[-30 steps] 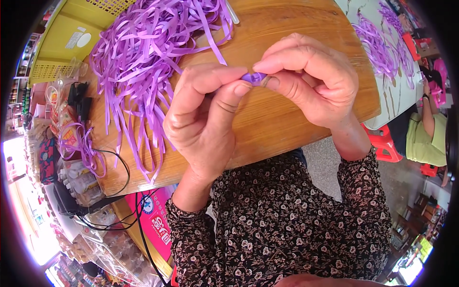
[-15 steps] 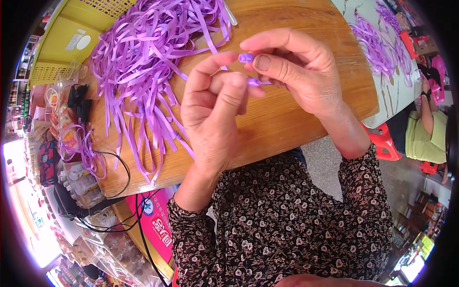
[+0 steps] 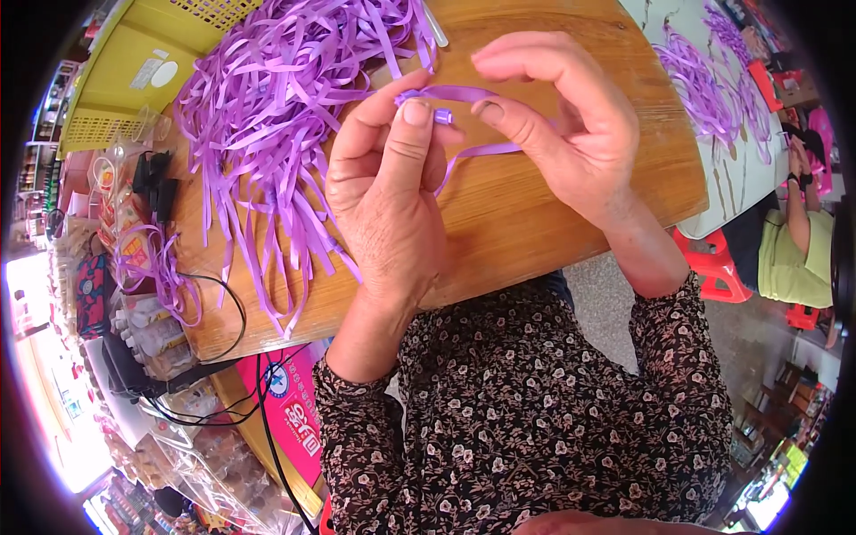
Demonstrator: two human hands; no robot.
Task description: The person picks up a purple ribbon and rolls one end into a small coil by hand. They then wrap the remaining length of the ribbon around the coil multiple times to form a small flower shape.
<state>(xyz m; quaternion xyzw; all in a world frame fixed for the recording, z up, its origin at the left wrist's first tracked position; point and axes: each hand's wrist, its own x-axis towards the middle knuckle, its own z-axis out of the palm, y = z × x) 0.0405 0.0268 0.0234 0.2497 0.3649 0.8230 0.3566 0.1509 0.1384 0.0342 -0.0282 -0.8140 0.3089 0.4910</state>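
Observation:
My left hand (image 3: 390, 183) is closed, thumb against fingers, on a purple lanyard's small plastic buckle (image 3: 443, 116), which pokes out beside the thumb. From that grip the lanyard's ribbon (image 3: 459, 93) runs right, passing behind my right thumb; another stretch of it curves below over the table. My right hand (image 3: 571, 125) is raised with its thumb and index finger apart, the ribbon at the thumb tip. Its lower fingers are partly hidden. A large tangled heap of purple lanyards (image 3: 276, 107) lies beyond my left hand, with loose ends trailing toward the table's near edge.
The wooden table (image 3: 535, 236) carries the heap. A yellow-green plastic basket (image 3: 120, 76) stands at the far left, near black cables (image 3: 234, 303) and bagged goods. On the right, a white marbled table (image 3: 740, 174) holds more purple lanyards (image 3: 704, 89); a person in light green sits beside it.
My right thumb and index finger have parted from the buckle and moved slightly up and right. The buckle is now at my left fingertips, and ribbon stretches between the hands.

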